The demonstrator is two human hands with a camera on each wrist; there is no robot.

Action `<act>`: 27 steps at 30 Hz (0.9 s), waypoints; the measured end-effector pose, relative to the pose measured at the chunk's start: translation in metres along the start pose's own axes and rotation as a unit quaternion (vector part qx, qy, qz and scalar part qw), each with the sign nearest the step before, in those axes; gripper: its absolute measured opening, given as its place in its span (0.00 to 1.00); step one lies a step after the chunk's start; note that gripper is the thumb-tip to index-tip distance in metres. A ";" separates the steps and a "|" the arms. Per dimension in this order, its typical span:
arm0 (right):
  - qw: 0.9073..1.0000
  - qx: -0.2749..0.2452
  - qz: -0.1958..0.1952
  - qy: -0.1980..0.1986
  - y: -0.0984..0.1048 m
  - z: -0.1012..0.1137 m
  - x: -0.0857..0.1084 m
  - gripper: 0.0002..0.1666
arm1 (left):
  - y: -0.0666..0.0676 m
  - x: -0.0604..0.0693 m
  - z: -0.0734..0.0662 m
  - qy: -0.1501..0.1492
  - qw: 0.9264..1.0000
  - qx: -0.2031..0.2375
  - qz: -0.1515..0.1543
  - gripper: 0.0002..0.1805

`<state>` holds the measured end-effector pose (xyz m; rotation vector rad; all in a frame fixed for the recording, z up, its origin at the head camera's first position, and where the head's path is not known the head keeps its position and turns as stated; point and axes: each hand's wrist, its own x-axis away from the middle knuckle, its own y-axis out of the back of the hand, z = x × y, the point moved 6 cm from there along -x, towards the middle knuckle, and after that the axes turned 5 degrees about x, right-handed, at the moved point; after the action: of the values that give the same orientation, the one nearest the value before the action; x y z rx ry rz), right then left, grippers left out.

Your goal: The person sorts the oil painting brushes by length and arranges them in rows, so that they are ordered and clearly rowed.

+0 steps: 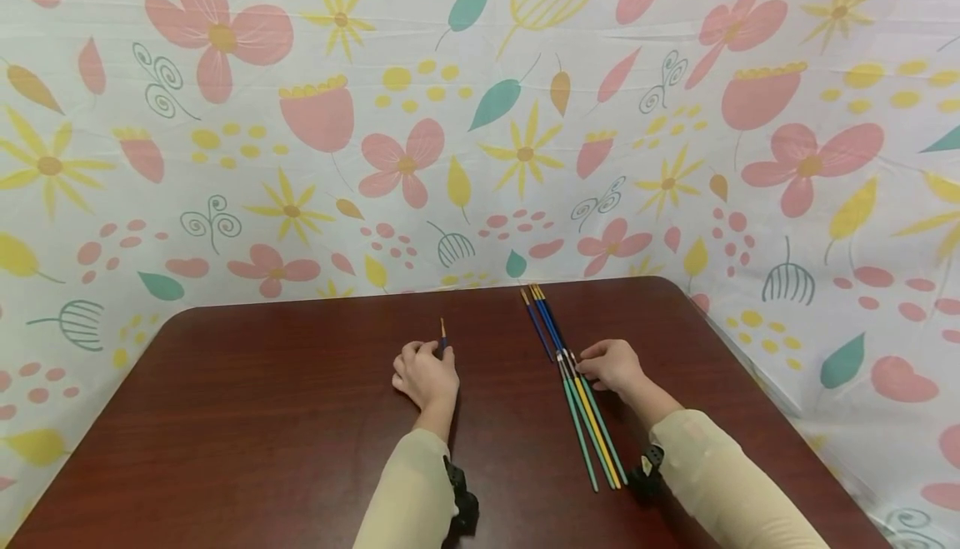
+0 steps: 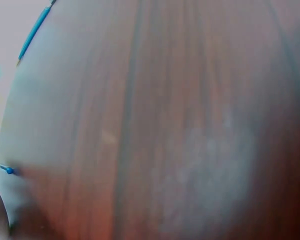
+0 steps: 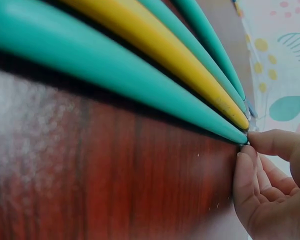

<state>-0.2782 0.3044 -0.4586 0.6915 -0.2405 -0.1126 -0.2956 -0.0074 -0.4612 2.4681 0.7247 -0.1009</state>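
Note:
In the head view my left hand (image 1: pixel 426 376) is left of the table's middle, its fingers curled, holding a blue paintbrush (image 1: pixel 443 334) whose tan bristles point away from me. Only a sliver of that hand shows in the left wrist view. To the right, several blue paintbrushes (image 1: pixel 546 316) lie above green paintbrushes (image 1: pixel 581 436) and a yellow paintbrush (image 1: pixel 597 434). My right hand (image 1: pixel 615 366) is at the right side of this row. Its thumb and fingertips pinch the rightmost green paintbrush (image 3: pixel 115 77) near the ferrule; the hand hides the bristles.
The dark red-brown wooden table (image 1: pixel 262 416) ends at a back edge close to a floral cloth (image 1: pixel 420 224), which also runs along the right side. A black wrist device (image 1: pixel 461 499) sits on the left sleeve and another black device (image 1: pixel 648 474) on the right.

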 end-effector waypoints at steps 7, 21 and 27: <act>1.000 0.002 -0.001 0.002 0.000 0.000 0.000 0.17 | -0.003 0.000 0.002 0.016 1.000 0.008 0.017 0.14; 1.000 -0.003 -0.002 0.000 0.001 0.000 0.002 0.17 | -0.008 -0.002 0.004 0.025 0.999 -0.023 0.022 0.08; 1.000 -0.009 -0.003 -0.003 0.000 -0.001 0.001 0.16 | -0.006 -0.002 0.004 0.029 0.999 -0.009 0.011 0.08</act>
<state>-0.2774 0.3045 -0.4590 0.6735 -0.2429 -0.1235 -0.3001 -0.0066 -0.4674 2.4707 0.7207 -0.0137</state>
